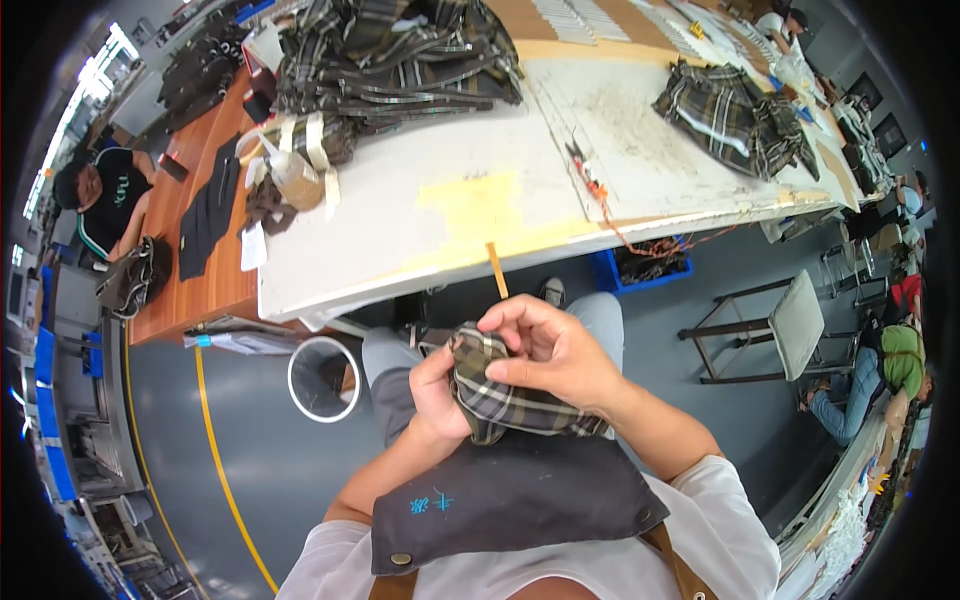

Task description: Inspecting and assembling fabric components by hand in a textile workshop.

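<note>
Over my lap I hold a piece of dark plaid cloth (525, 407) in both hands, in front of my dark apron. My left hand (438, 397) is closed on its left side, the fingers partly hidden behind the cloth. Pinching the upper part with thumb and fingers, my right hand (548, 352) comes in from the right. The cloth is bunched at the top and hangs toward the apron. Just beyond my right hand, a flat wooden strip (497, 270) juts from the table's near edge.
The white worktable (370, 235) bears a plaid garment pile (400, 60), another plaid bundle (735, 115), red-handled snips (583, 168) with orange cord and a plastic bottle (295, 178). On the floor stand a white-rimmed bin (325, 415), a blue crate (640, 285) and a stool (798, 325). Other people sit left and right.
</note>
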The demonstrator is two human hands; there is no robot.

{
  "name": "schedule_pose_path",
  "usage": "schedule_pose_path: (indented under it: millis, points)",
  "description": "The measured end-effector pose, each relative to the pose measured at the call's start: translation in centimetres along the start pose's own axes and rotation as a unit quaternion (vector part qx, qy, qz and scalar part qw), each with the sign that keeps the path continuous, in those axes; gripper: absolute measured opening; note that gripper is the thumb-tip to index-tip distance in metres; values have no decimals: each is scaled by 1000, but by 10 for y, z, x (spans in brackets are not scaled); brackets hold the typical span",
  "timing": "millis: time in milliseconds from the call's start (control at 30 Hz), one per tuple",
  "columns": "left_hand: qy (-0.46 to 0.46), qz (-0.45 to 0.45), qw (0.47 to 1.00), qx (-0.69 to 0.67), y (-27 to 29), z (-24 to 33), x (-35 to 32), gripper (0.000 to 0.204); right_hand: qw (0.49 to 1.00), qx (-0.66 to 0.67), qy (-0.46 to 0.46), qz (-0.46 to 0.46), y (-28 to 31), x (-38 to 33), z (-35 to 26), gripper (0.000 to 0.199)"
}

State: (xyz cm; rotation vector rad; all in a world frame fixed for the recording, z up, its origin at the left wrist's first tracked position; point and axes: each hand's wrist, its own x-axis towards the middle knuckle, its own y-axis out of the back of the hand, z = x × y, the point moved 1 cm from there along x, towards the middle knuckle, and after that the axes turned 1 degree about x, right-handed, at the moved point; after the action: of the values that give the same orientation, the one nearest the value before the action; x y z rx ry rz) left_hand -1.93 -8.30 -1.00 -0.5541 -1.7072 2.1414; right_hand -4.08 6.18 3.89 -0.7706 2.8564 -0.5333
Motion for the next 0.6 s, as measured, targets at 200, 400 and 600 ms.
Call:
schedule_pose_path:
  millis: [200, 400, 600]
  points:
    - [26, -1, 999, 33, -1, -5, 5, 28, 998, 27, -31, 44, -8, 8, -5, 26]
    - [29, -25, 993, 111, 7, -9, 0, 29, 990, -130, 30, 46, -6, 3, -5, 32]
    - [17, -41, 991, 123, -27, 9, -4, 38, 978, -191, 79, -2, 13, -17, -23, 41]
